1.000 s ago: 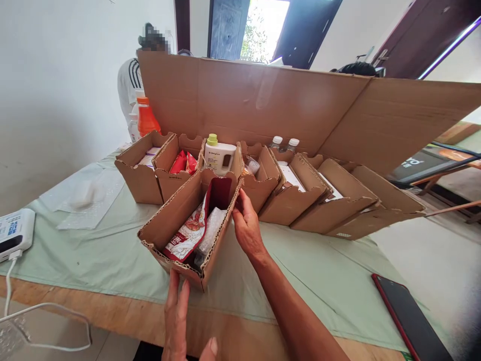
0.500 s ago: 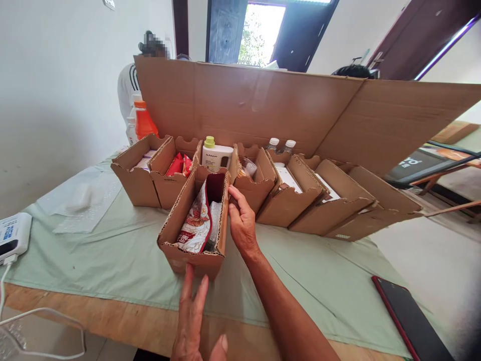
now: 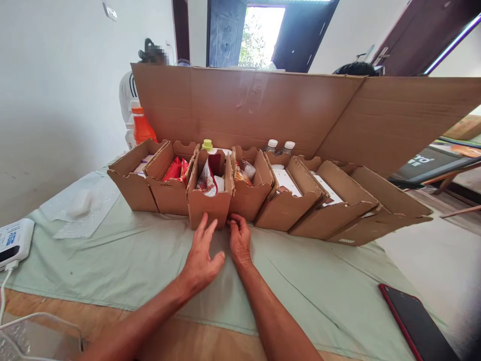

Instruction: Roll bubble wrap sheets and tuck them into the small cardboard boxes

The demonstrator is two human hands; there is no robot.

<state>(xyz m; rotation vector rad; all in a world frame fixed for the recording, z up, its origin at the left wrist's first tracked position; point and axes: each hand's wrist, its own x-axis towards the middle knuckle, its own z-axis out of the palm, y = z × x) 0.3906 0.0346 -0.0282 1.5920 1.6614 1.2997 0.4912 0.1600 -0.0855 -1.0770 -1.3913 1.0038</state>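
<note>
A narrow open cardboard box stands in a row of similar boxes on the green cloth. A red and white packet and clear wrap stick up in it. My left hand has its fingers stretched out, with the tips touching the box's front wall. My right hand lies beside it with fingers curled down, the tips at the box's lower right corner. Neither hand holds anything.
Behind the row a large cardboard sheet stands upright. A green-capped white bottle, two small bottles and an orange bottle stand at the back. A white device with cable lies left, a dark phone right. A person stands behind.
The box slid away from me and turned straight into the gap in the row. My left hand reached forward to its front wall and my right hand came down off its side.
</note>
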